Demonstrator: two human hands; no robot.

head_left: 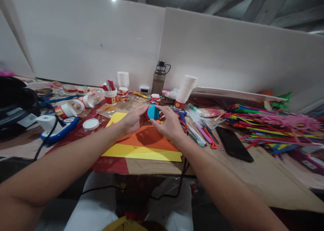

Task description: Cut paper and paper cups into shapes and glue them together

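Between my two hands, above the paper, is a small round piece with a blue face and a red edge at its left. My left hand grips its left side, fingers behind it. My right hand curls round the right side, thumb at the lower front and fingers at the top. What lies behind the blue face is hidden. Beneath my hands an orange sheet rests on yellow sheets. A white lid lies to the left of my left hand.
Stacked paper cups, a water bottle and a cup of red items stand at the back. Pens, a black phone and colourful pipe cleaners lie right. A blue-and-white power strip sits left.
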